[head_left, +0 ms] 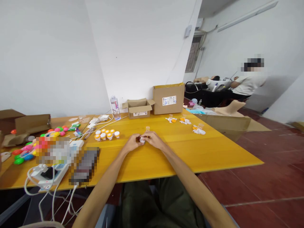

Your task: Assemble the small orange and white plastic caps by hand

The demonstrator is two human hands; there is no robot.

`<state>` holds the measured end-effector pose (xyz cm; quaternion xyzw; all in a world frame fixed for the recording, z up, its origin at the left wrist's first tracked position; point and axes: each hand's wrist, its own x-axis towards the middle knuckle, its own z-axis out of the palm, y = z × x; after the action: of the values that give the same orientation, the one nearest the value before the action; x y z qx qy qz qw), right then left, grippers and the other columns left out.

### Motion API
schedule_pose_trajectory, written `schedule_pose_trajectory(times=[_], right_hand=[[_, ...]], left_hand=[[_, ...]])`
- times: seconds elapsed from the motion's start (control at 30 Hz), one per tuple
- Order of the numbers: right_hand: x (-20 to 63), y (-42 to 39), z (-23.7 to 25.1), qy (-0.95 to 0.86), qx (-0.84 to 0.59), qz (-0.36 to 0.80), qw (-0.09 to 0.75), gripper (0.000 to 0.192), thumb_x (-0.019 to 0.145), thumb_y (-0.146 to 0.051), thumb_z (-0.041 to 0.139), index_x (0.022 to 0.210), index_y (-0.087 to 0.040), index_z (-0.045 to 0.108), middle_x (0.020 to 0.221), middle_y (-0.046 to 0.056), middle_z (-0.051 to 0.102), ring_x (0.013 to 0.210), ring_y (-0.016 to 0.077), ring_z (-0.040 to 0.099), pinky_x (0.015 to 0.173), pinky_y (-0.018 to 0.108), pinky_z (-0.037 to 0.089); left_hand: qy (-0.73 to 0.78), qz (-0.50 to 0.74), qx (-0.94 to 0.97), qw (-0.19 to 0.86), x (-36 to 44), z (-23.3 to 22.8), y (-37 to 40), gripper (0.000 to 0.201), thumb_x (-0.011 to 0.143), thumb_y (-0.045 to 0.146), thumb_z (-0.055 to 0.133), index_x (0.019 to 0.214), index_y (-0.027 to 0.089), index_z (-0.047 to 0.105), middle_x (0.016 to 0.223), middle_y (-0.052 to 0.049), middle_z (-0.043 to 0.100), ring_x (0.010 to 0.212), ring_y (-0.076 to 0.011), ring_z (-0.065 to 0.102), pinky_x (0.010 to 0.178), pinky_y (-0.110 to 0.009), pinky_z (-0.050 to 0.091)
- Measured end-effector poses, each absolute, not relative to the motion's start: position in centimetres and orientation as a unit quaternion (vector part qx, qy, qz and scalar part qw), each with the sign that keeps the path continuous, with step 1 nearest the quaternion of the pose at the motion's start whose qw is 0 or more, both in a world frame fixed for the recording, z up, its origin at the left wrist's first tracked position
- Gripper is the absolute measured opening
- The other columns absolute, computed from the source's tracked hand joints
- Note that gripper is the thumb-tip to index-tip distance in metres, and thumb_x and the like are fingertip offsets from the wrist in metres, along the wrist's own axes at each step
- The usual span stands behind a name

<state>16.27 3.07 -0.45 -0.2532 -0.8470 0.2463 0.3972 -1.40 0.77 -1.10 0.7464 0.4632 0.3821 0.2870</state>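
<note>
I see a small white piece pinched between both hands a little above the yellow table, about midway along it and toward its near edge; it is too small for me to tell what it is. The left hand and right hand meet fingertip to fingertip, each closed narrowly on the piece, likely so both can steady it. Just beyond them stands a small clear vial. A cluster of orange-and-white capped pieces sits to the left, and loose ones lie toward the far right corner. Two cardboard boxes line the far edge. The tabletop around the hands is bare, with most room to the right.
</note>
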Motion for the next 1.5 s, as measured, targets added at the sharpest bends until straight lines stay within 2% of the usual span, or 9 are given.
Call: schedule_pose_trajectory(times=[0.53, 0.6, 0.73, 0.8, 0.9, 1.0, 1.2, 1.37, 1.5], right_hand=[[16.3, 2.8, -0.2, -0.848, -0.284, 0.222, 0.389, 0.011, 0.085, -0.025, 0.061, 0.086, -0.021, 0.072, 0.08, 0.003, 0.07, 0.074, 0.0169, 0.063, 0.069, 0.027, 0.049], [16.4, 3.0, -0.3, -0.834, -0.308, 0.194, 0.415, 0.015, 0.087, -0.028, 0.059, 0.093, -0.022, 0.072, 0.085, 0.004, 0.069, 0.079, 0.0182, 0.063, 0.072, 0.029, 0.051], [16.8, 3.7, -1.1, -0.809, -0.353, 0.086, 0.462, 0.027, 0.091, -0.025, 0.05, 0.114, -0.026, 0.066, 0.112, 0.008, 0.066, 0.106, 0.0233, 0.057, 0.094, 0.04, 0.047], [16.9, 4.2, -1.8, -0.814, -0.376, 0.051, 0.44, 0.035, 0.09, -0.022, 0.05, 0.124, -0.028, 0.06, 0.128, 0.009, 0.059, 0.115, 0.0259, 0.052, 0.098, 0.044, 0.044], [17.1, 4.9, -3.0, -0.837, -0.398, 0.049, 0.374, 0.037, 0.089, -0.019, 0.052, 0.124, -0.03, 0.059, 0.135, 0.009, 0.054, 0.113, 0.0276, 0.051, 0.094, 0.045, 0.045], [17.2, 5.4, -3.5, -0.841, -0.414, 0.052, 0.346, 0.031, 0.089, -0.016, 0.051, 0.113, -0.029, 0.065, 0.126, 0.01, 0.058, 0.103, 0.0254, 0.056, 0.086, 0.04, 0.048], [17.1, 5.4, -2.7, -0.798, -0.439, 0.144, 0.387, 0.016, 0.086, -0.023, 0.059, 0.099, -0.023, 0.067, 0.102, 0.008, 0.061, 0.083, 0.0188, 0.062, 0.077, 0.032, 0.05], [16.5, 4.7, -1.5, -0.772, -0.353, 0.25, 0.466, 0.016, 0.087, -0.028, 0.056, 0.096, -0.021, 0.067, 0.096, 0.005, 0.063, 0.08, 0.016, 0.062, 0.074, 0.03, 0.052], [15.9, 3.8, -0.9, -0.78, -0.319, 0.267, 0.467, 0.016, 0.085, -0.026, 0.059, 0.096, -0.02, 0.068, 0.096, 0.006, 0.063, 0.084, 0.0172, 0.062, 0.074, 0.03, 0.052]], left_hand=[[0.463, 0.381, 0.747, 0.287, -1.4, -1.0, 0.6, 0.012, 0.065, 0.024, 0.07, 0.073, 0.017, 0.064, 0.072, 0.002, 0.062, 0.07, -0.0145, 0.055, 0.071, -0.027, 0.045], [0.463, 0.388, 0.743, 0.289, -1.3, -1.0, 0.6, 0.016, 0.064, 0.021, 0.07, 0.079, 0.017, 0.066, 0.077, 0.001, 0.065, 0.074, -0.0155, 0.057, 0.074, -0.028, 0.047], [0.466, 0.409, 0.733, 0.279, -1.3, -1.1, 0.6, 0.022, 0.062, 0.016, 0.069, 0.084, 0.019, 0.068, 0.081, 0.0, 0.067, 0.077, -0.0164, 0.06, 0.077, -0.029, 0.048], [0.466, 0.42, 0.727, 0.277, -1.3, -1.1, 0.7, 0.022, 0.063, 0.015, 0.068, 0.084, 0.019, 0.068, 0.081, -0.001, 0.067, 0.076, -0.016, 0.06, 0.075, -0.028, 0.049], [0.467, 0.436, 0.714, 0.287, -1.4, -1.2, 0.9, 0.021, 0.064, 0.015, 0.067, 0.085, 0.018, 0.067, 0.081, 0.0, 0.065, 0.072, -0.0143, 0.059, 0.071, -0.027, 0.049], [0.471, 0.444, 0.699, 0.303, -1.6, -1.4, 1.2, 0.024, 0.064, 0.016, 0.066, 0.088, 0.018, 0.067, 0.078, 0.001, 0.063, 0.065, -0.0121, 0.057, 0.065, -0.024, 0.048], [0.478, 0.458, 0.68, 0.315, -2.0, -1.9, 1.6, 0.028, 0.062, 0.013, 0.067, 0.09, 0.017, 0.068, 0.087, -0.001, 0.064, 0.062, -0.009, 0.055, 0.061, -0.022, 0.046], [0.48, 0.466, 0.665, 0.332, -2.2, -2.2, 2.0, 0.031, 0.061, 0.014, 0.071, 0.092, 0.017, 0.07, 0.091, -0.002, 0.065, 0.066, -0.0104, 0.058, 0.063, -0.023, 0.047], [0.481, 0.467, 0.659, 0.341, -2.3, -2.5, 2.3, 0.032, 0.061, 0.014, 0.072, 0.093, 0.017, 0.071, 0.093, -0.003, 0.066, 0.072, -0.0121, 0.061, 0.068, -0.025, 0.049]])
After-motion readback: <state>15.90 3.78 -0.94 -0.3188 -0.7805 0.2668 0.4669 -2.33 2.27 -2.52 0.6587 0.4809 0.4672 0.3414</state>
